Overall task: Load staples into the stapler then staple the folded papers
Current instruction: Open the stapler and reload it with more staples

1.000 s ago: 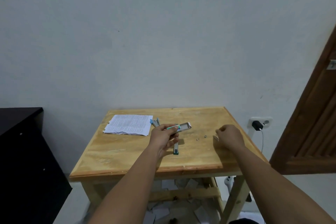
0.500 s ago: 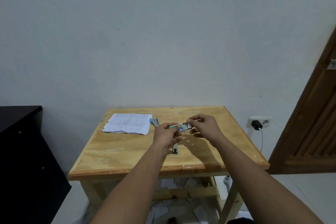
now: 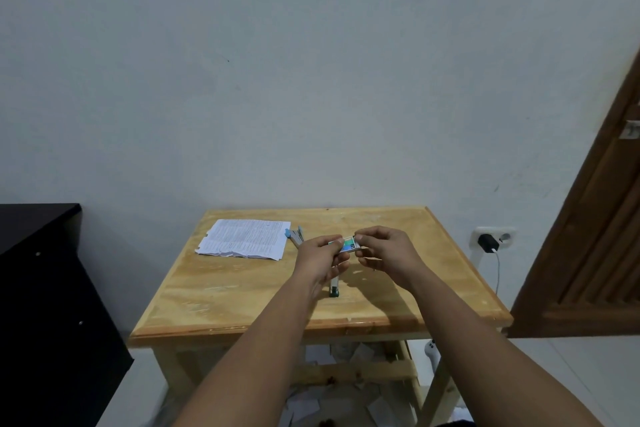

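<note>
Right hand (image 3: 382, 251): thumb and forefinger tips pinch the right end of a small green-and-white cardboard staple box (image 3: 349, 243); remaining fingers curled underneath. Cannot tell whether they are drawing out a strip of staples or working the box tray; too small to resolve.

Left hand (image 3: 320, 255): fingers curled round the left end of the same box, thumb on top, holding it steady. Box is held in the air above the light wooden table (image 3: 242, 295), over its middle, between the two hands.

Stapler: a slim grey metal stapler with a blue end (image 3: 295, 236) lies on the table beyond and left of the left hand, touching or just beside the papers; appears swung open, not certain. A second narrow piece with a dark green end (image 3: 334, 289) lies on the table directly below the left hand, partly hidden; whether it belongs to the stapler I cannot tell.

Folded white printed papers (image 3: 244, 242): stacked at the table's far left quarter, edges ragged, untouched by either hand.

Progress, judged: early. Box of staples in hand, no staples seen in the stapler yet. Left to do: get a strip out, seat it in the magazine, close the stapler, then staple the papers.

Off the table: dark cabinet (image 3: 38, 288) to its left; wall socket with black charger (image 3: 488, 242) to its right; loose paper scraps (image 3: 346, 354) under it.
</note>
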Demonstrator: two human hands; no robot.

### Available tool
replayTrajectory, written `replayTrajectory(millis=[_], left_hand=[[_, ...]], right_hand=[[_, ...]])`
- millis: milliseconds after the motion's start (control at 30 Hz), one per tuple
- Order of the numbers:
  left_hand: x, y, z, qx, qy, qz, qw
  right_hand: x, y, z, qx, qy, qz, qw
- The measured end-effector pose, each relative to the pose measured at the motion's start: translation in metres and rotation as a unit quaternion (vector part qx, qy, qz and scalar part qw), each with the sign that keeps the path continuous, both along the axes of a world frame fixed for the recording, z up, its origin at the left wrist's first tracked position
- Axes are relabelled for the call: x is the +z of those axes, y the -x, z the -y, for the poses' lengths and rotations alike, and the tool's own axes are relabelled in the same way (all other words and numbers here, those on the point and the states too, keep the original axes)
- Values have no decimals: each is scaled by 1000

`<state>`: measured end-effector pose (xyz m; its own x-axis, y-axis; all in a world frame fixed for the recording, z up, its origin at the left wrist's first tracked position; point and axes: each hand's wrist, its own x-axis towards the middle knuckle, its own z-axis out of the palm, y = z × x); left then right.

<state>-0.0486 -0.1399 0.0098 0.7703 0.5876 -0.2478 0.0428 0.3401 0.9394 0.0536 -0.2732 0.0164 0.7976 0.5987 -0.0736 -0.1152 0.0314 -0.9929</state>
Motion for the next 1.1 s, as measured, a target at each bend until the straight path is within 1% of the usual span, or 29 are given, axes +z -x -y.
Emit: replayTrajectory(millis=[100, 233, 333, 400, 433, 467, 500, 567, 600, 667, 733, 767, 833, 933, 1033, 1100], left_hand=[[1, -1, 0, -5, 4, 3, 1000], [2, -1, -1, -7, 7, 2, 1000], [6, 0, 1, -28, -3, -12, 1000], [8, 0, 4, -44, -32, -29, 998], [7, -1, 4, -42, -83, -45, 995], [5, -2, 3, -32, -161, -64, 984], [2, -2, 2, -16, -247, -82, 965], [-7, -1, -3, 17, -384, -118, 916], [-12, 0, -5, 20, -427, -139, 893], [-22, 3, -8, 5, -485, -191, 853], [-31, 5, -10, -15, -523, -233, 820], [-34, 6, -11, -18, -532, -244, 810], [-40, 6, -13, -27, -537, -254, 804], [-46, 0, -16, -55, -535, -263, 801], [-49, -8, -18, -76, -554, -270, 783], [-50, -14, -18, -77, -570, -273, 771]], right_hand=[[0, 2, -2, -10, 5, -9, 1000], [-1, 2, -2, -5, 30, 6, 1000], [-1, 0, -3, -1, 57, 22, 998], [0, -3, -3, -6, 59, 16, 998], [0, -7, -2, -17, 52, 4, 998], [1, -13, 0, -35, 46, -8, 998], [1, -21, 2, -60, 46, -17, 997], [-2, -43, 10, -118, 61, -26, 991], [-4, -54, 15, -146, 73, -29, 986], [-10, -75, 24, -183, 103, -39, 977], [-14, -89, 27, -194, 130, -47, 971], [-17, -94, 27, -196, 144, -48, 969], [-24, -101, 23, -195, 186, -32, 962], [-34, -105, 22, -197, 266, 33, 943], [-35, -105, 26, -185, 290, 99, 934], [-32, -104, 29, -169, 292, 126, 933]])
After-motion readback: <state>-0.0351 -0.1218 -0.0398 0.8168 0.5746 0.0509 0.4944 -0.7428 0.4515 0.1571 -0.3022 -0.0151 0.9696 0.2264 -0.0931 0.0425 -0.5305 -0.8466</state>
